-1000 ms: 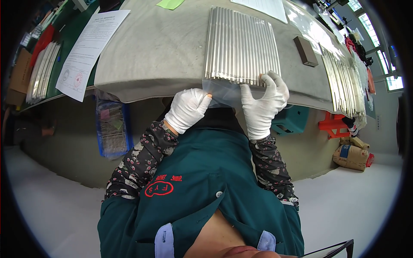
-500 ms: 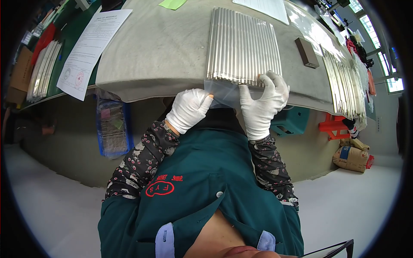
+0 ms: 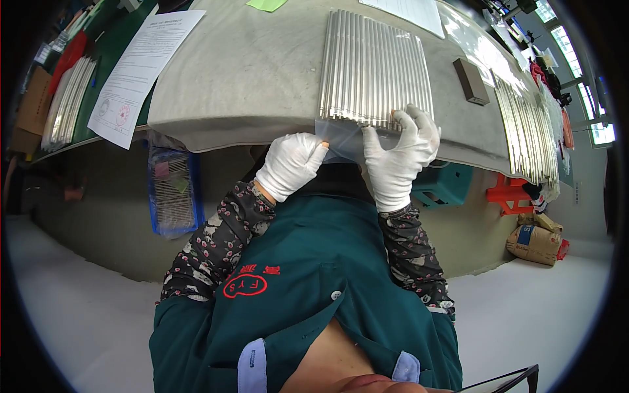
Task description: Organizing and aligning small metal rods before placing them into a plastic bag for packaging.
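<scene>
A row of slim silvery metal tubes [image 3: 373, 69] lies side by side on the cloth-covered table in front of me. From their near ends a clear plastic bag [image 3: 339, 139] hangs over the table edge. My left hand [image 3: 288, 167], in a white glove with a bare fingertip showing, is closed in a pinch on the bag's left edge. My right hand [image 3: 401, 157], gloved likewise, has its thumb and fingers apart. Its fingertips touch the near ends of the tubes at the right of the row. Whether it also presses the plastic is hidden.
A dark rectangular block [image 3: 470, 81] lies right of the row, with more metal tubes [image 3: 524, 131] farther right. At left are a printed sheet [image 3: 145, 75] and bundled tubes [image 3: 69, 101]. Below the table stand a blue crate [image 3: 174, 190], a teal stool [image 3: 449, 183] and a red stool [image 3: 510, 195].
The view has shifted slightly, so the table and tubes sit a little farther right. Both hands keep nearly the same pose on the bag and at the tube ends.
</scene>
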`<move>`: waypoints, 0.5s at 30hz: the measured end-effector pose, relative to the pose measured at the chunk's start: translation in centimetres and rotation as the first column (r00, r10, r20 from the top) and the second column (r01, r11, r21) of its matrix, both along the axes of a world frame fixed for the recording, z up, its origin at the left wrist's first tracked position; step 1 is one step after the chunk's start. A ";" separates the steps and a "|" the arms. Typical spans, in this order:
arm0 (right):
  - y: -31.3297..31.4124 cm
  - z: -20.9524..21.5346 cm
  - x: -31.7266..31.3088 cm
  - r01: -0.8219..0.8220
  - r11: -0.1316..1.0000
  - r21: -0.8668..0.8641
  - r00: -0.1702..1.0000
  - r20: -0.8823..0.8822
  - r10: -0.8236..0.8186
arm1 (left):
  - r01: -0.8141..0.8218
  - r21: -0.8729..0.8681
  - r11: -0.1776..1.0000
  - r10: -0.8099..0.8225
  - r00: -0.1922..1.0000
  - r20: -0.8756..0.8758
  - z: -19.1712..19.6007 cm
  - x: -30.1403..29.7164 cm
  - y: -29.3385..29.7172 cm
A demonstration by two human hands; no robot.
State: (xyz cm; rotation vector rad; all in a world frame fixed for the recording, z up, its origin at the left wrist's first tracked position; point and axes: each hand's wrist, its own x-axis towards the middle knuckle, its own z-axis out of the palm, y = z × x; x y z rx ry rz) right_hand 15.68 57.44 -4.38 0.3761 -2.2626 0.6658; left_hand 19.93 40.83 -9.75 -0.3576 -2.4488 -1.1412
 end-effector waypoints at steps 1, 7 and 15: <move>0.0 0.0 0.0 -0.002 1.000 0.002 1.000 -0.007 0.002 | 0.000 -0.007 1.000 0.000 1.000 0.006 0.0 0.0 0.0; -0.2 0.2 0.2 -0.032 0.999 0.010 0.999 -0.021 0.033 | -0.002 -0.020 1.000 0.002 1.000 -0.003 -0.1 0.0 0.1; -0.3 0.0 0.0 -0.036 0.999 0.012 0.999 -0.027 0.036 | -0.019 -0.022 1.000 0.019 1.000 -0.008 0.1 0.0 0.3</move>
